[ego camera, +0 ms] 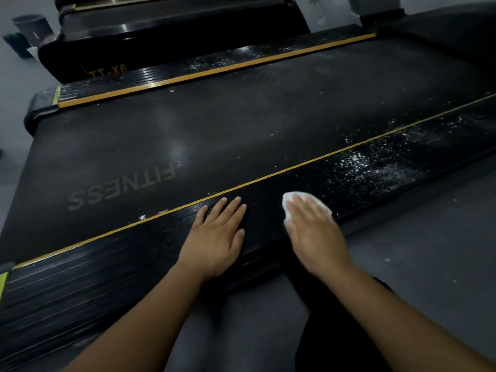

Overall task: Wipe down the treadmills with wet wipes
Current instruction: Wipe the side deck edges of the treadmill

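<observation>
Two treadmills are in view: the near treadmill [188, 124], whose wide black belt carries the faded word FITNESS, and a second treadmill [166, 41] behind it, marked TT-X6 on its black side. The near one shows two ribbed side rails, each edged by one yellow stripe: the near side rail [107, 264] runs across the lower half of the view and the far side rail [161, 76] lies beyond the belt. Both rails are dusted with white specks [359, 167], thickest on the near rail to the right of the hands, with a second patch on the far rail. There is one wet wipe [291, 200], a small white wad lying on the near side rail, just under the fingers of the right hand [314, 226]. That hand is blurred, but its fingers look straight and close together, laid flat over the wipe and pressing it onto the rail, so only the wipe's far edge shows. The left hand [217, 237] holds nothing; it rests palm down on the same rail just beside the right hand, fingers straight and slightly spread, fingertips near the yellow stripe. The two hands are apart, not touching. One dark round bin [32, 25] stands on the grey floor [429, 237] at the upper left, well apart from the hands.
</observation>
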The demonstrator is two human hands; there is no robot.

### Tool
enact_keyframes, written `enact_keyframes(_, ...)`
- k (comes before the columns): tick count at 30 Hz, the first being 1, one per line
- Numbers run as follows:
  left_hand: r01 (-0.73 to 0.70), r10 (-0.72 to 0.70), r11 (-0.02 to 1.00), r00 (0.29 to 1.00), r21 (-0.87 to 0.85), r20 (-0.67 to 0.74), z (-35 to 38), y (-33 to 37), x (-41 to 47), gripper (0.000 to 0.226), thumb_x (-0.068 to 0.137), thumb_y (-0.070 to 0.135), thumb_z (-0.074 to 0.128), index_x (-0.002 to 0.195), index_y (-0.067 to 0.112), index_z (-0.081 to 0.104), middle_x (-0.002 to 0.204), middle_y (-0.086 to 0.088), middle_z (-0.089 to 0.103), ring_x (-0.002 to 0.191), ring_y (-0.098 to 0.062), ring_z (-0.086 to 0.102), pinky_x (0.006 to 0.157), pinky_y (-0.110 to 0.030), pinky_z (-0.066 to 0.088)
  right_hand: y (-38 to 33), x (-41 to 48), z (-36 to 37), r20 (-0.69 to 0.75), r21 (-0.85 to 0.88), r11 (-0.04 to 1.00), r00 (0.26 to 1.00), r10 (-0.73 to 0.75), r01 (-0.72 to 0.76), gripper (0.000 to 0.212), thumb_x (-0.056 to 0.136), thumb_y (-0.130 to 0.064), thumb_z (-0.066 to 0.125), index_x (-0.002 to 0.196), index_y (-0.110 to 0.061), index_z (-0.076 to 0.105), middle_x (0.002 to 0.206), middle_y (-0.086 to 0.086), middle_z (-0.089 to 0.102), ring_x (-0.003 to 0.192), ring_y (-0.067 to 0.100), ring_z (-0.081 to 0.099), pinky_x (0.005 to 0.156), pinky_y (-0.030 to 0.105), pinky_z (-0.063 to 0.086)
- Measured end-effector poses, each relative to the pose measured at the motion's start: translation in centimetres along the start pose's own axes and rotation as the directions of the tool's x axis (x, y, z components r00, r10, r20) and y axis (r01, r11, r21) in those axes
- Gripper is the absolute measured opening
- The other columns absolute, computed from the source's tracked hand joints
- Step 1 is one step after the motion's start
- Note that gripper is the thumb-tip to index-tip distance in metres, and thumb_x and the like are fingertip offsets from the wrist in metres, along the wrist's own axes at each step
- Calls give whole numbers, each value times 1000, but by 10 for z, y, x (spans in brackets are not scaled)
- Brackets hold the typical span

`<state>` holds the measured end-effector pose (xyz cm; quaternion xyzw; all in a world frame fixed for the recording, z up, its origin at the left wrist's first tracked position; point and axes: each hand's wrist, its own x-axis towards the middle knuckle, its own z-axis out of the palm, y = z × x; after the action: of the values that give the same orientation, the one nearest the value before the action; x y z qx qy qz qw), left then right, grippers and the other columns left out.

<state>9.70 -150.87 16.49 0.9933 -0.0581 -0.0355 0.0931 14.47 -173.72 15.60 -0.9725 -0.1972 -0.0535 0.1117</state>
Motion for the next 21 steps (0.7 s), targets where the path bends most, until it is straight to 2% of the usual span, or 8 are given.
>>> enact_keyframes(3, 5, -6, 1000, 1000, 20, 10, -1, 2, 0, 77, 90, 55, -6, 162, 32, 9, 167, 14, -4, 156, -11, -7, 126, -41, -4, -24, 31, 5, 11, -12, 999, 999, 43, -43, 65, 97, -44, 16, 144, -16, 51, 151, 6, 49, 144, 31, 39, 117, 43, 31)
enact_keyframes(7, 9, -9, 1000, 1000, 2, -3, 1, 1, 0, 76, 91, 55, -2, 162, 31, 13, 168, 12, 1, 156, -12, -3, 126, -41, -1, -53, 1, 5, 75, -9, 972, 969, -235, 236, 53, 97, -35, 31, 141, -17, 55, 148, 3, 52, 140, 24, 45, 115, 38, 33)
enact_keyframes(9, 9, -9, 1000, 1000, 4, -10, 1, 1, 0, 75, 92, 55, -1, 162, 30, 14, 168, 12, 1, 156, -12, -2, 127, -42, 0, -31, 0, -3, 85, 32, 980, 976, -199, 197, 53, 98, -35, 31, 143, -19, 54, 149, 1, 52, 141, 22, 45, 116, 41, 36)
enact_keyframes(13, 19, -18, 999, 1000, 29, -13, 1, 1, 0, 73, 94, 55, -2, 162, 30, 7, 167, 13, -7, 155, -9, -9, 126, -38, -6, -20, 46, -1, 106, 26, 999, 993, -41, 38, 51, 103, -36, 26, 148, -19, 43, 156, 0, 40, 148, 24, 29, 119, 41, 25)
enact_keyframes(15, 19, -18, 999, 999, 27, -27, 1, 1, -1, 74, 94, 55, 0, 162, 28, 10, 166, 12, -6, 155, -9, -7, 124, -35, -7, -49, 41, 3, 116, 32, 995, 989, -93, 90, 55, 103, -40, 25, 152, -18, 39, 159, 2, 37, 150, 26, 26, 119, 41, 23)
enact_keyframes(17, 25, -25, 1000, 999, 4, -36, 3, 0, -2, 74, 94, 55, 0, 162, 26, 12, 165, 12, -5, 154, -8, -6, 123, -33, -8, -66, 14, 4, 129, 61, 977, 969, -213, 206, 59, 101, -42, 24, 150, -16, 43, 156, 3, 42, 148, 25, 32, 118, 40, 27)
enact_keyframes(19, 23, -23, 1000, 999, -4, -44, 3, -1, -2, 73, 95, 55, 3, 162, 25, 14, 166, 11, -1, 154, -8, -5, 124, -34, -7, -55, -9, -1, 169, 85, 964, 950, -261, 250, 58, 99, -44, 30, 146, -15, 50, 153, 4, 47, 145, 25, 38, 117, 40, 30)
enact_keyframes(21, 30, -30, 1000, 998, 4, -48, 3, -1, -1, 73, 96, 55, 7, 162, 24, 17, 167, 9, 3, 155, -10, -1, 125, -37, -3, -27, -3, -5, 191, 47, 973, 954, -233, 228, 65, 97, -49, 25, 150, -16, 46, 157, 4, 43, 148, 25, 34, 119, 41, 27)
